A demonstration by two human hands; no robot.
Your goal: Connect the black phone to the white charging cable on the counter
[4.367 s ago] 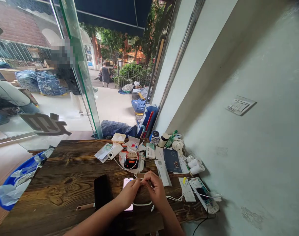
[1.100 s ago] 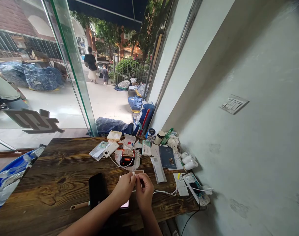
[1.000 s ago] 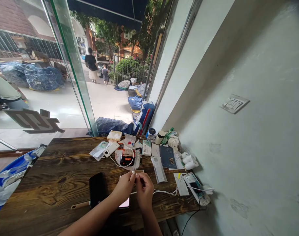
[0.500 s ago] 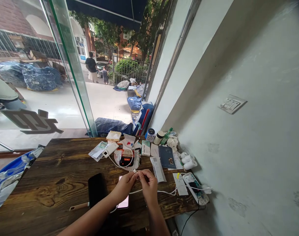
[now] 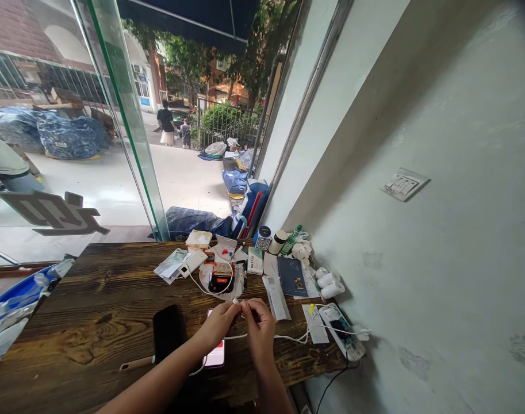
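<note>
My left hand (image 5: 219,326) and my right hand (image 5: 260,323) meet over the wooden table, both closed with fingertips pinched together. A small white end (image 5: 235,301) of what looks like a charging cable pokes out between them; the fingers hide the rest. Beneath my left wrist lies a phone with a lit pinkish screen (image 5: 214,357), partly covered by my forearm. A white cable (image 5: 288,337) passes behind my right hand toward the power strip at the right. Left of my left hand rests a dark phone (image 5: 169,330).
A power strip (image 5: 342,333) lies by the wall, near paper rolls (image 5: 331,284). Farther back are a black and orange device (image 5: 221,278), a white power bank (image 5: 193,263), a dark blue booklet (image 5: 292,276) and a green bottle (image 5: 290,241). A glass door (image 5: 128,126) stands beyond the table.
My hands stay pinched together in nearly the same place. Red and white content shows on the lit phone screen now. Outside, the two people have shifted slightly.
</note>
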